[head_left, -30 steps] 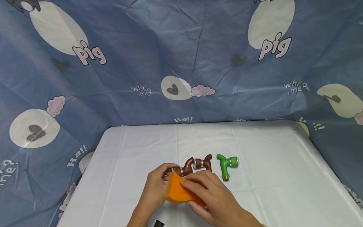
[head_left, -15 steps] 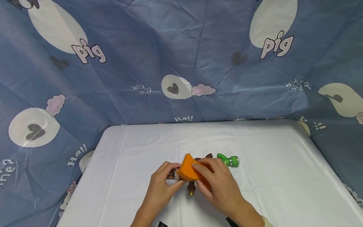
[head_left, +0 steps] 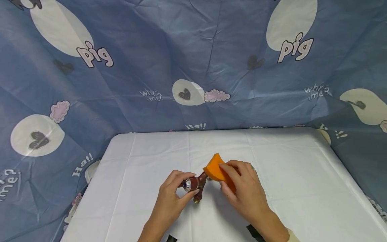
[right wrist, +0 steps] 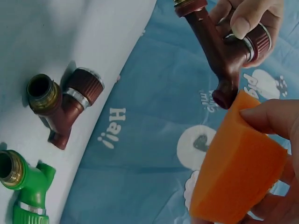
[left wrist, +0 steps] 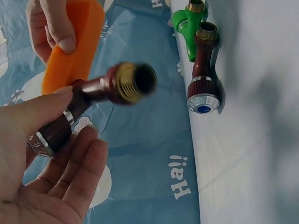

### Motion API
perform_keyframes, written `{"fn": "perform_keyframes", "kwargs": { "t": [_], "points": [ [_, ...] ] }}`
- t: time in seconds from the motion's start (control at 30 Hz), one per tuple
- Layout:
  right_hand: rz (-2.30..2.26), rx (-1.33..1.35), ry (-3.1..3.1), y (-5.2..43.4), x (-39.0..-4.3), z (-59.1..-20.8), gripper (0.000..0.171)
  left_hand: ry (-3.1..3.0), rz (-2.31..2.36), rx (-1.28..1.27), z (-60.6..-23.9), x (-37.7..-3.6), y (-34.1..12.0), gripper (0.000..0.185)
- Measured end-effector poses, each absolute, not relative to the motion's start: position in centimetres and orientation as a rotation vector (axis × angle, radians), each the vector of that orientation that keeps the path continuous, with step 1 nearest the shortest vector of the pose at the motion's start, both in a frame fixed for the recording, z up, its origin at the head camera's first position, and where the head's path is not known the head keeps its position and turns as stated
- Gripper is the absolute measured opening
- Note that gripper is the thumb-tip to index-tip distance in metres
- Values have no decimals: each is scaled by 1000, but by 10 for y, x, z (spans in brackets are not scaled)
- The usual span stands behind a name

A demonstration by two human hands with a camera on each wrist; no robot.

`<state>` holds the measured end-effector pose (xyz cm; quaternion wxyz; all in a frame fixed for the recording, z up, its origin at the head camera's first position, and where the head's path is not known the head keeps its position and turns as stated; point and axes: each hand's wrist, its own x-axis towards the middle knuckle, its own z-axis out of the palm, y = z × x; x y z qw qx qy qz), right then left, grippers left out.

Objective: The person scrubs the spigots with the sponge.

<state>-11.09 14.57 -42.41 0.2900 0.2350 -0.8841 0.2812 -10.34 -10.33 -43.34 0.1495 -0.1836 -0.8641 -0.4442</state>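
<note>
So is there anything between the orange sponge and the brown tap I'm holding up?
Nothing visible. The right hand holds the orange sponge right at the end of the brown tap gripped by the left hand. The other brown tap and green tap lie aside on the table.

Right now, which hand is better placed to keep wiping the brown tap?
The right hand: it holds the orange sponge against the brown tap, while the left hand grips it.

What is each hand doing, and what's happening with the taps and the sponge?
Left hand: grips the brown tap.
Brown tap: held above the table.
Right hand: pinches the orange sponge.
Orange sponge: touching the held tap's end.
Second brown tap: lying on the white table.
Green tap: lying beside it.
</note>
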Motion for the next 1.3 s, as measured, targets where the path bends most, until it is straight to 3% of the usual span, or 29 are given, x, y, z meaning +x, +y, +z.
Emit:
{"fn": "perform_keyframes", "kwargs": {
  "t": [0.33, 0.53, 0.93, 1.3],
  "points": [
    [933, 931, -2198, 135, -95, -430, 43, -2452, -1282, -584, -430, -105, -108, 54],
    [985, 932, -2304, 135, -85, -439, 42, -2405, -1387, -566, -432, -104, -112, 48],
    [963, 973, -2327, 152, -77, -439, 58, -2325, -1503, -494, -432, -105, -119, 42],
    [937, 1010, -2270, 146, -75, -434, 38, -2395, -1531, -410, -432, -104, -107, 37]
  ]
}}
